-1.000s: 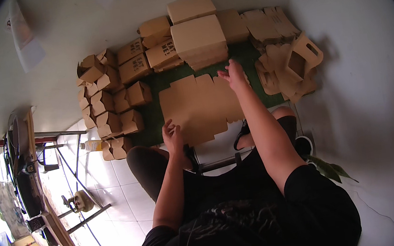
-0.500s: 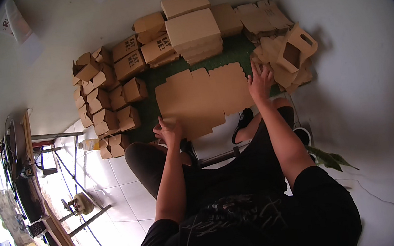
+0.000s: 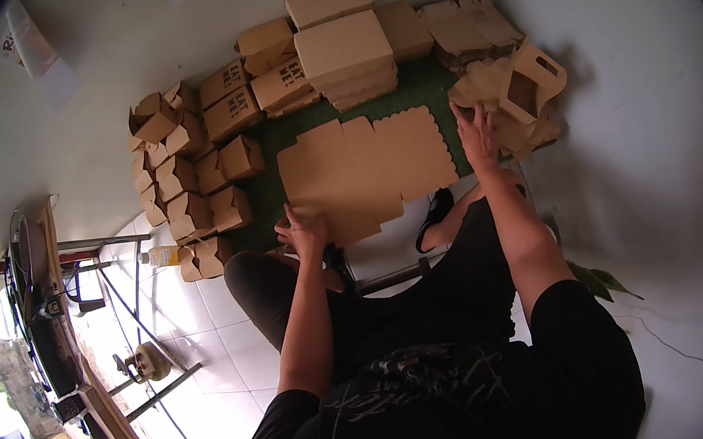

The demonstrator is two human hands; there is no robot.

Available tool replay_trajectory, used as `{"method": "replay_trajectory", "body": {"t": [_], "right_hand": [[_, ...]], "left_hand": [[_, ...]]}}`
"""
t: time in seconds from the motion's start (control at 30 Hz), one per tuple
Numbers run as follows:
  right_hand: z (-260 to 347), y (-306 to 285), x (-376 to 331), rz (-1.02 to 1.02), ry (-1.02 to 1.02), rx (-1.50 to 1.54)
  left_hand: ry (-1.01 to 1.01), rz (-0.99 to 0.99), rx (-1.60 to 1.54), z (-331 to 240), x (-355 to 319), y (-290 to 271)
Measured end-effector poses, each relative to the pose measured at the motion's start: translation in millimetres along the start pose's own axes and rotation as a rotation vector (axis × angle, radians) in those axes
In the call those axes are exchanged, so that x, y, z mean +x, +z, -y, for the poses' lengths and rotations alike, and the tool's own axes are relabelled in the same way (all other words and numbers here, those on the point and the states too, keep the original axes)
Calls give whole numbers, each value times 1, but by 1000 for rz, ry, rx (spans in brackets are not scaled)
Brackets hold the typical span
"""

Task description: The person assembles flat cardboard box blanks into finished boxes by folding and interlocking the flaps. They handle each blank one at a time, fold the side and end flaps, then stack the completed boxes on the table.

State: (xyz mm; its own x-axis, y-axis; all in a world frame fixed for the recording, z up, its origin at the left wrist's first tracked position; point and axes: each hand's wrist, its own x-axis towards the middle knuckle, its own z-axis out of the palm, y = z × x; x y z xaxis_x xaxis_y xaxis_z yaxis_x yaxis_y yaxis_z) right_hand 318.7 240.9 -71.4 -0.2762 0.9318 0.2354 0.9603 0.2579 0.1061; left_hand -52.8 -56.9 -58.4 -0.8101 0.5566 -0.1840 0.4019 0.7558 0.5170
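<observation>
A flat, unfolded brown cardboard box blank (image 3: pixel 367 169) lies before me, its right edge scalloped and its other edges notched. At its lower left edge my left hand (image 3: pixel 305 231) pinches the cardboard between thumb and fingers. My right hand (image 3: pixel 478 135) is off the blank, just past its right edge, with fingers stretched out and nothing in them. Its fingertips reach the near-left side of a loose pile of cut cardboard pieces (image 3: pixel 484 85). On that pile a partly folded carton with a handle slot (image 3: pixel 532 83) rests tilted.
Under the blank is a green mat (image 3: pixel 431 78). Folded cartons (image 3: pixel 184 178) crowd the left. Printed boxes (image 3: pixel 231 114) and a tall stack of plain boxes (image 3: pixel 345 49) stand behind, with flat cardboard sheets (image 3: pixel 468 25) at back right. A yellow-labelled bottle (image 3: pixel 160 257) stands at left.
My right hand has left the blank's right edge and moved right toward the pile of cardboard pieces. The left hand keeps its place on the blank.
</observation>
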Motion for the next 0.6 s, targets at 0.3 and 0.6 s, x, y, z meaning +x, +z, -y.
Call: {"method": "replay_trajectory", "body": {"t": [0.3, 0.6], "right_hand": [[-5, -1, 3, 89, 94, 27], [-14, 13, 16, -2, 69, -25]], "left_hand": [[43, -11, 21, 5, 2, 2], [78, -6, 55, 8, 0, 1]]}}
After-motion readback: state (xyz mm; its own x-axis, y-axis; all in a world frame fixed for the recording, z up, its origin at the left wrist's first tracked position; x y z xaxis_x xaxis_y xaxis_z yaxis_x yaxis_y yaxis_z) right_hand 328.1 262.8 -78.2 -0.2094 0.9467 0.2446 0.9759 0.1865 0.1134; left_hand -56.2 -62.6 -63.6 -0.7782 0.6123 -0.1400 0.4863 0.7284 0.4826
